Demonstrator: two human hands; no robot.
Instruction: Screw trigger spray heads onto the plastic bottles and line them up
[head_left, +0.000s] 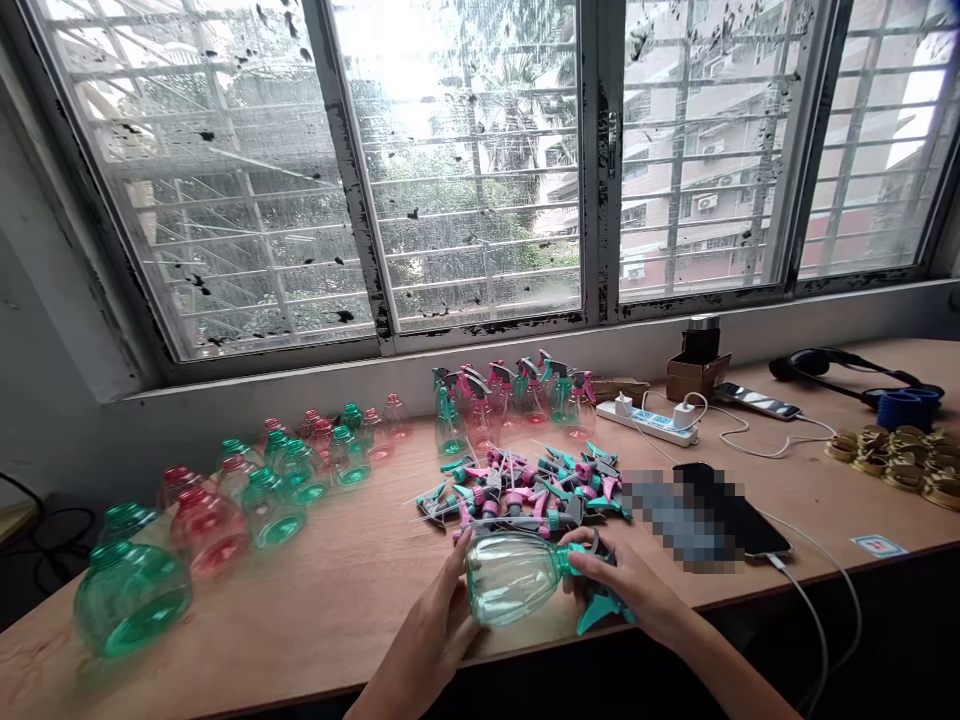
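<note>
Above the table's front edge, a clear green spray bottle [514, 578] lies on its side in the air between my hands. My left hand [442, 610] is wrapped around its base end. At the neck, my right hand [619, 575] grips the green and grey spray head [600, 608], whose trigger points down toward me. Whether the head is fully screwed on I cannot tell. Just beyond the bottle lies a heap of loose pink, green and grey spray heads [517, 490] with thin tubes.
Open green and red bottles [281, 505] stand on the left. Several bottles with heads [506, 405] stand by the window. Right are a power strip [649, 423], a phone [757, 400], a partly blurred dark device [720, 510], cables, headphones [847, 365] and gold-coloured pieces [892, 460].
</note>
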